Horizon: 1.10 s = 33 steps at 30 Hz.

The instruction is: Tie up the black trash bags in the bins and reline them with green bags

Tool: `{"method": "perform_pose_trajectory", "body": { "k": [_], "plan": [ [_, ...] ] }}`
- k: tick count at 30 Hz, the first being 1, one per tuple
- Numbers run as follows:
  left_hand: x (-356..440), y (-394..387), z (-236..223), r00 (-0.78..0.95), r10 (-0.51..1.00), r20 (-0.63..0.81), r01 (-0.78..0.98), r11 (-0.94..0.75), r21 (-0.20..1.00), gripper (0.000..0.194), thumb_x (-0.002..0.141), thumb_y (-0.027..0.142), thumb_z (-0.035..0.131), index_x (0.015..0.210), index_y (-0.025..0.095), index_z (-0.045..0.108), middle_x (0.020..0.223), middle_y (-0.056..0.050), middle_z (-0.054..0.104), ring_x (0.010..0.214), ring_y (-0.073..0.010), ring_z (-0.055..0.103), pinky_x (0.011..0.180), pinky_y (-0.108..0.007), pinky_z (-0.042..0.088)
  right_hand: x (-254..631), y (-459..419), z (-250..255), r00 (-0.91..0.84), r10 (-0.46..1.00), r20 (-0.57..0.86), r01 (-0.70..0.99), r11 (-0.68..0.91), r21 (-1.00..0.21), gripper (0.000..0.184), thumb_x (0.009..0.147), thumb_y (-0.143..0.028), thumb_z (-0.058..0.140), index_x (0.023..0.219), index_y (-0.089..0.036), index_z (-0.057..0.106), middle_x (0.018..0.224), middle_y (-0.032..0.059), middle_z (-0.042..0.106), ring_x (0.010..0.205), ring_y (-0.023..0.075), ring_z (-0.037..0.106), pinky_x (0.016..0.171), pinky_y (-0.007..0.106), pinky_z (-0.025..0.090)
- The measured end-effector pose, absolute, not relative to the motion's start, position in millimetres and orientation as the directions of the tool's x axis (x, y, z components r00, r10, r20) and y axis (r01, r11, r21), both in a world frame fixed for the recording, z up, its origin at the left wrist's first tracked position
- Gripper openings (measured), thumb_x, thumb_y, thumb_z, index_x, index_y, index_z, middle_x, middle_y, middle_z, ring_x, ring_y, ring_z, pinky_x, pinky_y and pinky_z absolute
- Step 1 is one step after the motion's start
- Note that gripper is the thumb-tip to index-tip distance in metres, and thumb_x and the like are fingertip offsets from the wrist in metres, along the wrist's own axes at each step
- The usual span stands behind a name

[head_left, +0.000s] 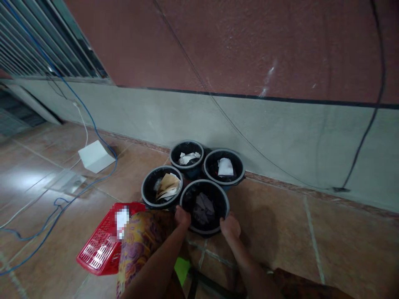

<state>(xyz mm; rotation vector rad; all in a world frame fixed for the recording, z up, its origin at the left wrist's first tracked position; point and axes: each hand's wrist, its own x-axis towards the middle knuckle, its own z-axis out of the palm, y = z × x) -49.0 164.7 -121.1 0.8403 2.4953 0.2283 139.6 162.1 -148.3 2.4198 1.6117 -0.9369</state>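
Pots [187, 142] of black plastic with grey rims, four in all, stand grouped on the tiled floor [274, 253] at the foot of the wall [280, 137], and we take the one nearest the camera, the front pot [227, 203], as our reference. We find the left hand [183, 216] on the near left of its rim and the right hand [230, 226] on the near right of the same rim, both bare, with the arms reaching in from the bottom of the view. Neither hand is clenched into a fist, but the fingers are largely out of sight at the rim, so we cannot tell whether either is gripping it. The front pot holds dark crumpled material [203, 209]. Directly beyond it stand three more: the left pot [142, 191] holding tan paper [167, 186], the rear pot [187, 158] holding white paper, and the right pot [224, 149] holding a white sheet [225, 167]. To the left of the front pot, a red plastic basket [99, 249] lies tilted on the floor, with a pixelated white patch [122, 220] at its edge, too obscured to identify. Patterned yellow and purple cloth [139, 245] hangs between the basket and the left arm. Further left lies a blue cable [93, 191], near a white box [96, 156].
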Motion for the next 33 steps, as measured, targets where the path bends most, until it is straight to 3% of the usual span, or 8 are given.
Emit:
{"method": "perform_pose_trajectory", "body": {
  "k": [5, 10, 14, 17, 21, 27, 33],
  "plan": [
    [-41, 160, -129, -0.536, 0.700, -0.472, 0.595, 0.710, 0.378, 0.020, 0.078, 0.010, 0.052, 0.096, 0.015, 0.061, 0.102, -0.012, 0.069, 0.097, -0.0221, 0.065, 0.079, -0.026, 0.046, 169, 133, -160, 0.336, 0.787, -0.518, 0.836, -0.502, -0.220, 0.039, 0.088, -0.036, 0.042, 0.113, -0.010, 0.055, 0.098, 0.0186, 0.069, 0.099, 0.0276, 0.066, 0.078, 0.034, 0.049],
    [-35, 149, -130, -0.357, 0.829, -0.431, 0.670, 0.549, 0.500, 0.026, 0.078, 0.018, 0.059, 0.104, 0.016, 0.058, 0.101, -0.009, 0.069, 0.097, -0.0204, 0.064, 0.084, -0.026, 0.046, 186, 111, -150, 0.358, 0.773, -0.524, 0.825, -0.525, -0.211, 0.046, 0.089, -0.044, 0.039, 0.114, -0.010, 0.057, 0.105, 0.0194, 0.067, 0.104, 0.0288, 0.063, 0.083, 0.036, 0.048],
    [-35, 141, -135, -0.412, 0.813, -0.412, 0.540, 0.582, 0.608, 0.029, 0.078, 0.019, 0.060, 0.107, 0.014, 0.058, 0.107, -0.010, 0.068, 0.101, -0.0187, 0.063, 0.087, -0.026, 0.046, 186, 115, -132, 0.425, 0.785, -0.450, 0.809, -0.553, -0.201, 0.057, 0.089, -0.050, 0.036, 0.129, -0.010, 0.045, 0.106, 0.0202, 0.066, 0.103, 0.0302, 0.063, 0.081, 0.040, 0.048],
    [-37, 138, -140, -0.455, 0.807, -0.376, 0.512, 0.582, 0.632, 0.033, 0.078, 0.017, 0.060, 0.110, 0.012, 0.058, 0.111, -0.012, 0.067, 0.106, -0.0193, 0.061, 0.091, -0.027, 0.045, 185, 131, -124, 0.419, 0.801, -0.427, 0.822, -0.535, -0.197, 0.053, 0.090, -0.049, 0.036, 0.127, -0.013, 0.046, 0.101, 0.0172, 0.067, 0.098, 0.0306, 0.065, 0.078, 0.041, 0.049],
    [-43, 142, -145, -0.448, 0.852, -0.271, 0.635, 0.517, 0.574, 0.035, 0.076, 0.018, 0.061, 0.111, 0.015, 0.060, 0.109, -0.011, 0.067, 0.106, -0.0199, 0.061, 0.091, -0.028, 0.044, 187, 154, -127, 0.394, 0.829, -0.397, 0.858, -0.487, -0.164, 0.044, 0.089, -0.043, 0.042, 0.118, -0.012, 0.052, 0.097, 0.0162, 0.068, 0.093, 0.0286, 0.066, 0.077, 0.039, 0.049],
    [-41, 154, -144, -0.437, 0.821, -0.367, 0.769, 0.553, 0.321, 0.030, 0.077, 0.031, 0.059, 0.102, 0.014, 0.064, 0.101, -0.013, 0.069, 0.098, -0.0244, 0.064, 0.080, -0.030, 0.046, 197, 167, -139, 0.364, 0.857, -0.364, 0.897, -0.428, -0.111, 0.031, 0.087, -0.035, 0.048, 0.103, -0.012, 0.062, 0.097, 0.0163, 0.068, 0.094, 0.0270, 0.066, 0.075, 0.036, 0.050],
    [-31, 156, -131, -0.442, 0.820, -0.363, 0.802, 0.543, 0.250, 0.023, 0.078, 0.026, 0.054, 0.095, 0.015, 0.066, 0.094, -0.014, 0.070, 0.093, -0.0263, 0.066, 0.075, -0.031, 0.047, 203, 170, -140, 0.357, 0.842, -0.404, 0.890, -0.438, -0.127, 0.029, 0.086, -0.031, 0.048, 0.101, -0.011, 0.064, 0.095, 0.0165, 0.069, 0.091, 0.0269, 0.067, 0.073, 0.034, 0.050]
  ]
}}
